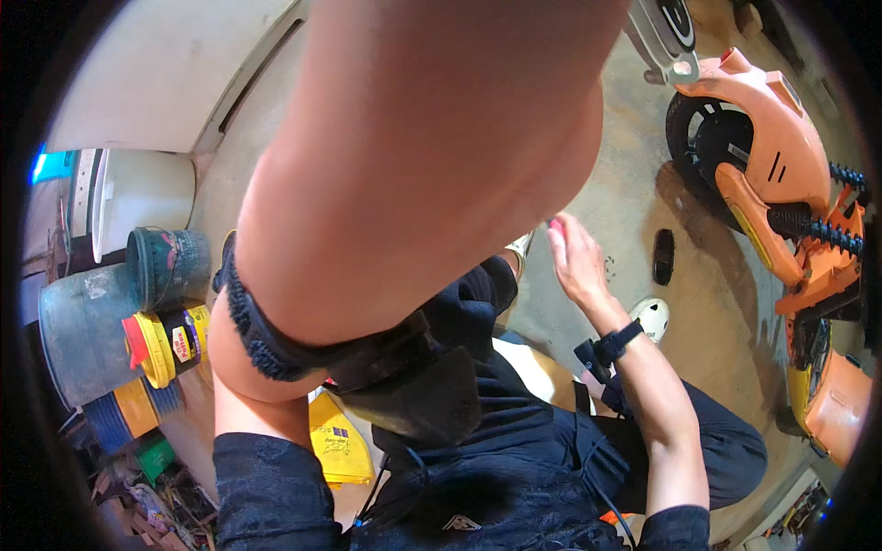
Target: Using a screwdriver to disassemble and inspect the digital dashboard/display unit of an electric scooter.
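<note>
My left hand (432, 165) is raised very close to the camera and fills the upper middle. Its fingers lie beyond the top edge, so I cannot see whether they are open or closed. A black fuzzy strap (262, 326) with a dark device circles that wrist. Farther down, my right hand (579, 262) is above the floor, its fingers drawn together. Something small and pinkish red (556, 224) shows at its fingertips, partly hidden behind my left hand. A black device (606, 351) is strapped to the right wrist. Below that hand lie small dark bits (608, 266) and a black oblong piece (662, 257).
An orange two-wheeler (781, 129) with a black wheel and coil springs stands at right, near a pale grey bracket (657, 41). Leftward are a dark bucket (165, 262), a grey drum (83, 321) and a yellow-lidded tub (156, 349). A yellow packet (340, 445) lies beside me.
</note>
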Available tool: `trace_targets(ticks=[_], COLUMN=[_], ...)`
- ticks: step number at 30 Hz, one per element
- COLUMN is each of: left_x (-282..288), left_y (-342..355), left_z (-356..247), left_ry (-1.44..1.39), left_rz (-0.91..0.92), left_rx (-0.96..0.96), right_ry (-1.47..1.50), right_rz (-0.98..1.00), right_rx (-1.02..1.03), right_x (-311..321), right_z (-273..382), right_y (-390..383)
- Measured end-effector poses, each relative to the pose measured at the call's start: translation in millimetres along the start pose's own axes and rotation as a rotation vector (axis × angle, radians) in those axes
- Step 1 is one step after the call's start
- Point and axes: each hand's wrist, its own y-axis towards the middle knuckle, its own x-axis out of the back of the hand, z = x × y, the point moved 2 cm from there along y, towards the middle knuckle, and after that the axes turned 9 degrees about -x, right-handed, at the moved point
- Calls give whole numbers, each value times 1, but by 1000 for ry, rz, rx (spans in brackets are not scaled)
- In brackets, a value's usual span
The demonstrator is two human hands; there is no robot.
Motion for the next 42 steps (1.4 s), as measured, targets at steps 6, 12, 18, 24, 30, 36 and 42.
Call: trace_targets(ticks=[6, 12, 18, 24, 30, 36, 42], left_x=[-2, -8, -40, -69, -68, -74, -70], left_y=[5, 9, 45, 47, 40, 41, 41], left_z=[2, 3, 3, -5, 0, 4, 3], left_ry=[-73, -131, -132, -230, -181, -201, -214], left_rz=[-8, -1, 9, -10, 60, 77, 54], left_rx=[4, 12, -76, -151, 11, 18, 45], right_ry=[64, 18, 109, 109, 98, 92, 70], right_rz=[-32, 50, 4, 25, 132, 124, 32], right_rx=[-92, -166, -143, -131, -147, -129, -137], right_x=[11, 4, -3, -15, -25, -16, 76], right_z=[-8, -19, -22, -30, -29, -26, -2], right_y=[6, 1, 1, -6, -8, -4, 13])
